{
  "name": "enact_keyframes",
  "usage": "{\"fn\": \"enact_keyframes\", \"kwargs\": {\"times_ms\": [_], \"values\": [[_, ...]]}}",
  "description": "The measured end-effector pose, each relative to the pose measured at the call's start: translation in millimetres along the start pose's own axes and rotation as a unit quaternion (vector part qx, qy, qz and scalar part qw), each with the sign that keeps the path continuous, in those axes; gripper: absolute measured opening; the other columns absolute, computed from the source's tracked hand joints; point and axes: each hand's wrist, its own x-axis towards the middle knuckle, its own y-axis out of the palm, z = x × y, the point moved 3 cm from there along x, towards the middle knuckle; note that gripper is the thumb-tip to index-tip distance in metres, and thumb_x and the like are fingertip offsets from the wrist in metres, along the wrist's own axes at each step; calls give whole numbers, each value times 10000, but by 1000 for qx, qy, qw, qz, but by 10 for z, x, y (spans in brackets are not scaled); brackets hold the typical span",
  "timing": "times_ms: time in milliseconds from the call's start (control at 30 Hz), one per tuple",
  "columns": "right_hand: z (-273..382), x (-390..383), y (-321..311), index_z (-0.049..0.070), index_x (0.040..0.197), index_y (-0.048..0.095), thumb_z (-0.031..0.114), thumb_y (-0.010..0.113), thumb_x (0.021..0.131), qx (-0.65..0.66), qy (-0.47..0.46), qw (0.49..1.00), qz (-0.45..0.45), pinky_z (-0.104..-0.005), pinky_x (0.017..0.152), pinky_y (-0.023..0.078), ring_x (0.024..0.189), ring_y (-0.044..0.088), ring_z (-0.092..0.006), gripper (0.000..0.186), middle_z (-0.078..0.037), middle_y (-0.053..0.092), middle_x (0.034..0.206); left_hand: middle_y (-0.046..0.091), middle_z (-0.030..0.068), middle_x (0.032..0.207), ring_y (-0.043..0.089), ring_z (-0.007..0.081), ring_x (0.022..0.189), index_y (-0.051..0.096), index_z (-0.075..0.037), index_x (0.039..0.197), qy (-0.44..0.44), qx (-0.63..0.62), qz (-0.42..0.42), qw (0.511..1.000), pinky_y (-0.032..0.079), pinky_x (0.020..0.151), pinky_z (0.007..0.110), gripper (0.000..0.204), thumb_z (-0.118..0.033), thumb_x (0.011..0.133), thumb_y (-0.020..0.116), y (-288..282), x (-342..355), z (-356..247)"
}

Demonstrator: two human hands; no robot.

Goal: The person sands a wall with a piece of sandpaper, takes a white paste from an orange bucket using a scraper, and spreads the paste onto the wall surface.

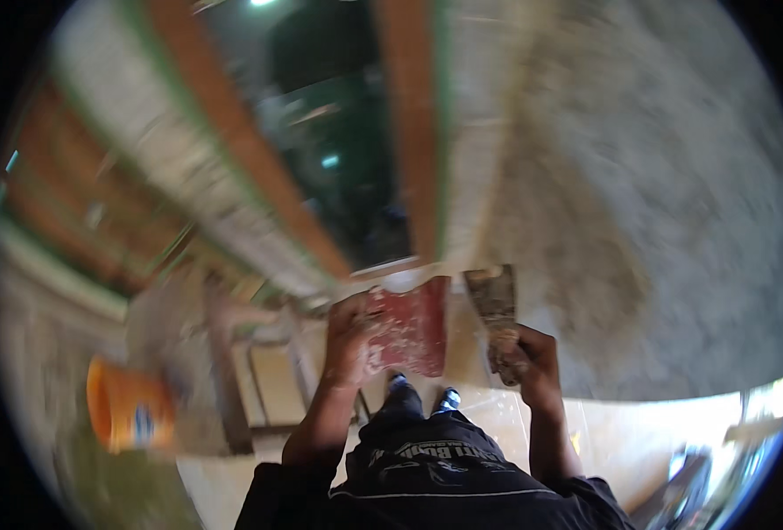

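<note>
My left hand (347, 340) grips a red flat board (409, 322) spattered with pale plaster, held low before my body. In my right hand (533, 358) is a dirty, wide-bladed putty knife (489, 296), its blade pointing up, just right of the board and apparently apart from it. The right side of the view is taken up by a grey wall (674, 203) with tan patches, beside a tall glass pane in a brown, green-edged frame (414, 150).
An orange bucket (131, 402) is at the lower left, near a blurred wooden stand (232, 389). Further brown wood panels (82, 177) run along the upper left. My feet are on a pale tiled floor (604, 442). Much of the surroundings is blurred.
</note>
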Motion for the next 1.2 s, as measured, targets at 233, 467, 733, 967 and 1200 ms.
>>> {"fn": "enact_keyframes", "kwargs": {"times_ms": [233,467,733,967,1200], "values": [[-409,175,-168,-52,946,587,332,601,861,173,-3,976,131,-248,448,406,514,535,-138,393,-95,579,685,590,-2,712,520,53,574,614,14,902,163,163,-286,930,413,507,212,97,-30,818,596,-236,-906,-309],[26,15,99,-52,949,562,289,593,847,165,46,970,175,-283,480,441,542,550,-176,357,-107,578,712,559,1,614,441,52,426,625,14,898,188,218,-437,852,333,382,220,116,-85,856,582,-612,-1874,-982],[-8,-447,884,-36,1041,542,225,580,800,172,36,952,249,-263,445,436,617,561,-171,357,-89,572,799,408,-20,557,339,72,494,430,-14,635,152,385,-489,768,310,434,280,261,-20,806,627,-1397,-2327,-1263],[-88,-872,1294,-42,1167,468,254,521,900,195,141,954,181,-223,307,357,459,511,-124,402,-166,602,839,429,41,568,348,118,503,453,-6,661,126,597,-483,628,334,453,332,262,-112,855,593,-1805,-2396,-1562],[-430,-1008,1444,-41,1182,483,384,474,910,163,86,970,157,-210,281,266,406,465,-111,504,-162,594,1002,481,-12,625,456,49,549,503,-53,1180,215,168,-499,822,361,462,201,426,-392,926,452,-2416,-2353,-2479]]}}
